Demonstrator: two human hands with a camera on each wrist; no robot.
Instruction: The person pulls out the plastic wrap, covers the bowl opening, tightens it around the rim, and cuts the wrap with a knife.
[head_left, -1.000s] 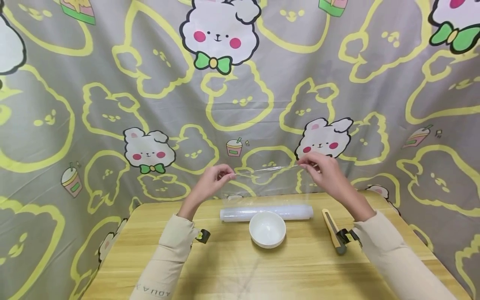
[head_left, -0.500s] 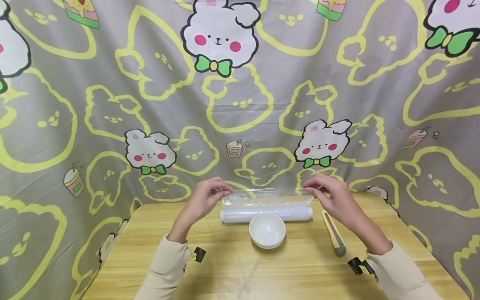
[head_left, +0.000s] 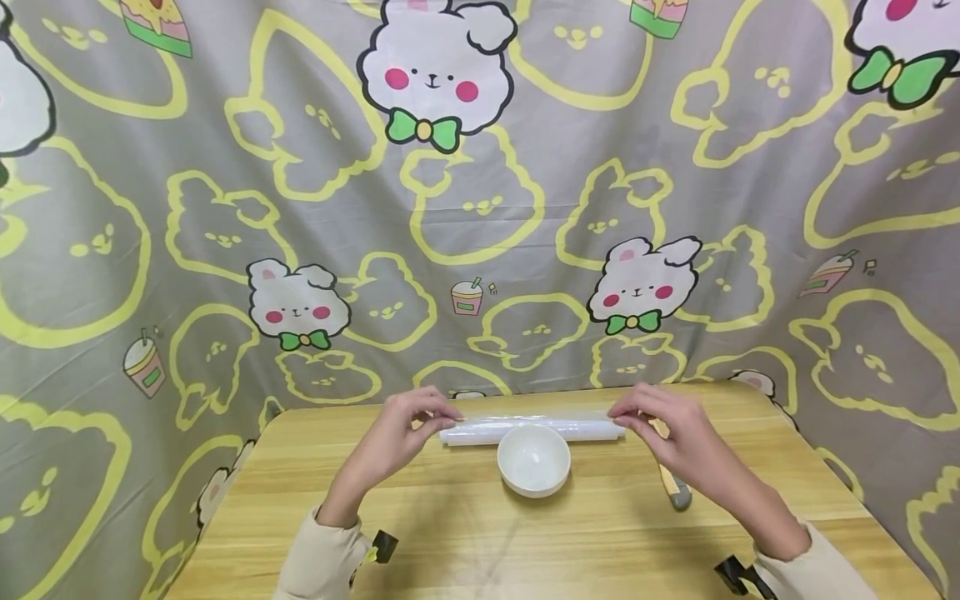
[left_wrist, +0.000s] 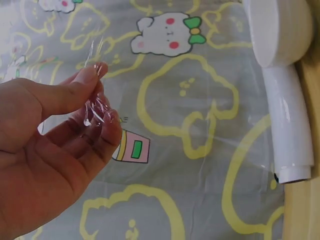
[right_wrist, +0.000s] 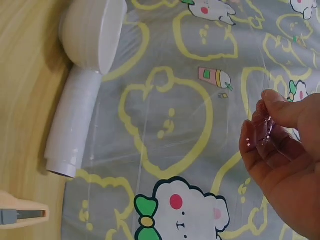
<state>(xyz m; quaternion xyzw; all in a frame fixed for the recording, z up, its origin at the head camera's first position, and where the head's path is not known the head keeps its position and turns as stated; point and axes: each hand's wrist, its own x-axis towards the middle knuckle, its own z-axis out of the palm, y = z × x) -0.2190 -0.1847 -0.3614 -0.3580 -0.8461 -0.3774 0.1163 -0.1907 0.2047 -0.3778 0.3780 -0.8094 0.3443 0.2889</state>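
Note:
A clear sheet of plastic wrap (left_wrist: 95, 112) is stretched between my two hands. My left hand (head_left: 405, 429) pinches one corner between thumb and fingertips, with film bunched at the fingers in the left wrist view. My right hand (head_left: 671, 429) pinches the other corner; crinkled film glints against its fingers in the right wrist view. In the head view the sheet's edge lies about level with the white plastic wrap roll (head_left: 465, 436), which rests across the table. Just in front of the roll stands a white bowl (head_left: 534, 462), upright, with nothing seen inside.
A yellow and grey utility knife (head_left: 677, 493) lies on the wooden table (head_left: 480, 542), partly hidden by my right hand. Behind the table's far edge hangs a grey curtain (head_left: 525, 217) with cartoon prints.
Both hands have come down from above the roll, drawing the held wrap edge lower and nearer. They have also spread slightly apart. The bowl, roll and knife have stayed put.

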